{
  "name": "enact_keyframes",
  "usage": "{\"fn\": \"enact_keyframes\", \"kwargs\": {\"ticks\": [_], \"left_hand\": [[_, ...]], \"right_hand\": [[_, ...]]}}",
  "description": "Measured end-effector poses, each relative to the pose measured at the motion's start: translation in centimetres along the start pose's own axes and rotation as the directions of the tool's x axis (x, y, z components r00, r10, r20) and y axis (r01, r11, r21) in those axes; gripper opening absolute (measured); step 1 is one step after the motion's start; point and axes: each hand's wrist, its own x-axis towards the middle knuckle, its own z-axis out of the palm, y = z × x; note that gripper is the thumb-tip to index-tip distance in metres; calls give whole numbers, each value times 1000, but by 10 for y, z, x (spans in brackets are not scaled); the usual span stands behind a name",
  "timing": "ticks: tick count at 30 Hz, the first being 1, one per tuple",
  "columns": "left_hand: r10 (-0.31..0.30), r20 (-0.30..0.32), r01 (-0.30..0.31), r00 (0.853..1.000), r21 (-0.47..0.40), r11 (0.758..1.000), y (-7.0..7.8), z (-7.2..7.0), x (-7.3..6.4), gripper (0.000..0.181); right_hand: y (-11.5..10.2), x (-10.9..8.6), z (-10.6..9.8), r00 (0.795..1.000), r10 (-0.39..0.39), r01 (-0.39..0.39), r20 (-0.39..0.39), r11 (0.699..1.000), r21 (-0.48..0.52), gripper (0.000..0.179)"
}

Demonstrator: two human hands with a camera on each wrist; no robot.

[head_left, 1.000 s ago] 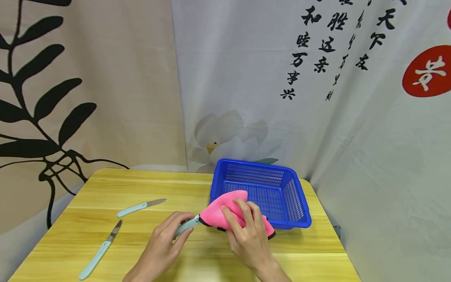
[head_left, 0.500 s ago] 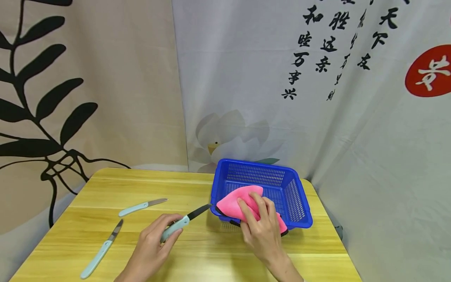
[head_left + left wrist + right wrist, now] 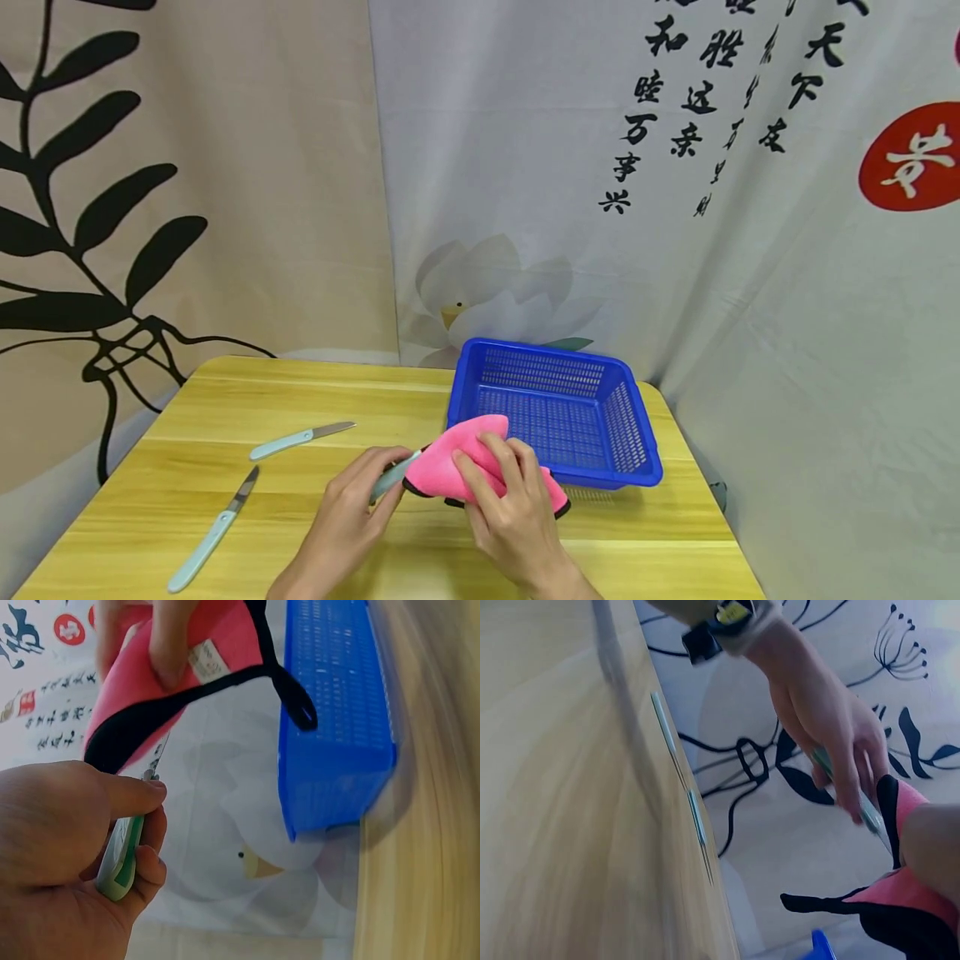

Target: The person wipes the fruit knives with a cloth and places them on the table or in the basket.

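My left hand (image 3: 341,508) grips the light blue-green handle of a folding knife (image 3: 392,477) above the table. The knife's blade is covered by a pink cloth (image 3: 450,467) with black edging, which my right hand (image 3: 513,512) pinches in a fold. In the left wrist view, the handle (image 3: 120,859) lies between thumb and curled fingers, and the cloth (image 3: 150,697) shows a white label and a black hanging loop. From the right wrist, the cloth's black edge (image 3: 889,817) sits right at the front end of the handle.
A blue plastic basket (image 3: 645,433) stands at the table's back right, just behind the cloth. Two more opened knives lie at the left: one farther back (image 3: 283,445), one nearer (image 3: 204,550). Printed fabric (image 3: 285,208) hangs behind the yellow wooden table (image 3: 420,567).
Half a second ago the knife's dark blade was bare and the cloth was over the basket's front. Both hands have come together since, cloth moving left over the blade, knife moving slightly right.
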Motion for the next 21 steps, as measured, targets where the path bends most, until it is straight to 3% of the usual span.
{"fn": "enact_keyframes", "kwargs": {"ticks": [8, 21], "left_hand": [[93, -31, -94, 995, -25, 995, 1, 11, 6, 72], [71, -22, -72, 997, -28, 997, 4, 9, 4, 69]], "right_hand": [[-18, 6, 6, 999, -53, 53, 4, 998, 21, 38], [-20, 7, 8, 999, 0, 0, 35, 1000, -11, 43]]}}
